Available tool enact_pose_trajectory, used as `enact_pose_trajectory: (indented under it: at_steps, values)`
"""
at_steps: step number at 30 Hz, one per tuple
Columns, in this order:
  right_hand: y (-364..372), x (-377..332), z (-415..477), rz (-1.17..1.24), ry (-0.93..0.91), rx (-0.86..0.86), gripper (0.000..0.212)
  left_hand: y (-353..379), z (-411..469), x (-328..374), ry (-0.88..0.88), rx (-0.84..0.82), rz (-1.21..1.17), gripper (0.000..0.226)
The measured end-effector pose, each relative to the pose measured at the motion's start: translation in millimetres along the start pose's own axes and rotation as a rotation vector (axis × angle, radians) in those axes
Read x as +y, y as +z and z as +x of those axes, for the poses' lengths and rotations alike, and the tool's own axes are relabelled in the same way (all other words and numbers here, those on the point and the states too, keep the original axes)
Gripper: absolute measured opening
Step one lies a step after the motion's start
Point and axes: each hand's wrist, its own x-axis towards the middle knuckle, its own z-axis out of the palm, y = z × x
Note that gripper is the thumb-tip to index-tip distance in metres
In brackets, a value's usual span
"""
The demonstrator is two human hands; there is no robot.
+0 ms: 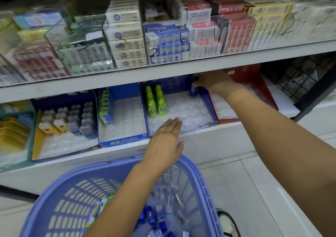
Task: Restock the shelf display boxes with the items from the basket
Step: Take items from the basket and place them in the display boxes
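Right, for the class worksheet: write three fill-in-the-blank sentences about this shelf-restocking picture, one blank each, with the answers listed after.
1. The small bottle gripped by the right hand is ____ in colour.
2. The bottles standing at the rear left of the display box are ____.
3. The left hand, fingers straight, holds ____.
Answers: blue; green; nothing.

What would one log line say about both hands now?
right hand: holds blue bottle at back of blue display box | left hand: open, above box front | basket: holds items
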Motion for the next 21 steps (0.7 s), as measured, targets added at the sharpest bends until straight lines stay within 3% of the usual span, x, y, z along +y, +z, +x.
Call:
enact_pose_trajectory:
  at_steps: [8, 16, 21]
  values:
    - [2, -4, 5, -0.111, 0.004, 0.049, 0.033, 2, 0, 1, -0.007, 0.004, 0.005, 0.062]
    - [-2, -22, 6, -0.173, 0.008, 0.035, 0.050, 2, 0, 0, -0.005, -0.012, 0.007, 0.063]
    - [1, -25, 6, -0.147, 0.038, 0.020, 0.044, 1, -1, 1, -0.007, -0.013, -0.004, 0.063]
